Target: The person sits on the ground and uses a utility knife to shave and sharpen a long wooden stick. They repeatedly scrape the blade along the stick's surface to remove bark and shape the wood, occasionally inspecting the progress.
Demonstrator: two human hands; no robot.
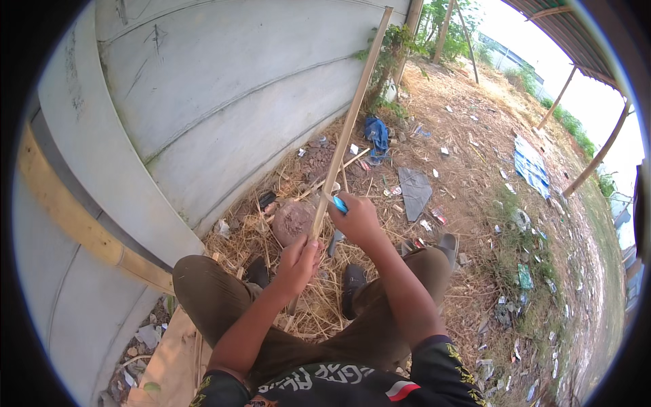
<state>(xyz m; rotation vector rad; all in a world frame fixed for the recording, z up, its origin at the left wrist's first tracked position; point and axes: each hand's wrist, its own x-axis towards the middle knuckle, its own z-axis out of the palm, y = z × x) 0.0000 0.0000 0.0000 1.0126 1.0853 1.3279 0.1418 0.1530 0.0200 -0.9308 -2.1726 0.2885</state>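
Note:
A long, pale strip of bamboo (354, 108) slants up and away from between my knees, its far end high against the wall. My left hand (299, 263) is closed around its lower part. Higher up, my right hand (357, 221) grips a knife with a blue handle (340, 205). The knife's front end meets the strip's right edge; its blade is too small to make out clearly. Beneath the strip, a rounded reddish-brown stone (290, 222) rests on the ground between my feet, partly covered by the strip.
A grey panel wall (224, 74) rises on the left, with a thick bamboo pole (88, 224) near it. Straw and litter cover the ground. Farther off lie a blue cloth (376, 138), a grey scrap (413, 193) and a blue-and-white sheet (530, 166). Wooden posts hold a roof at right.

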